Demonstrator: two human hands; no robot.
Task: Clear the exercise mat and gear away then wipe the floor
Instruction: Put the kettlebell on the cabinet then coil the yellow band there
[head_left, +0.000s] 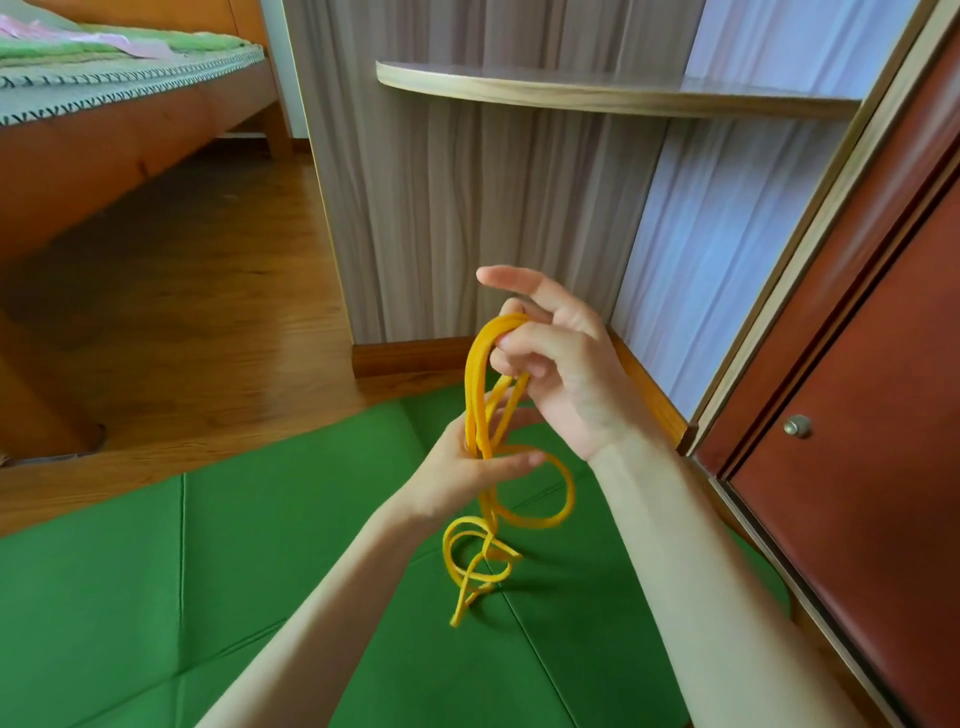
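Was mid gear-gathering: right hand pinched the top of the yellow resistance band, left hand gripped its strands lower down. Next I'd guess coiling the dangling loops off the green mat.

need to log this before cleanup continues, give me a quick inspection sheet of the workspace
surface: wooden floor, partly covered by the mat.
job's things: green exercise mat unfolded flat on the floor; yellow resistance band gathered in loops, its lower coils hanging above the mat.
clutter: nothing seen.
grippers: right hand holds the top of the loops, index finger extended; left hand pinches the strands lower down.
cables: nothing seen.
surroundings: bed with a green cover at upper left; rounded corner shelf above; red-brown cabinet door with a knob at right.
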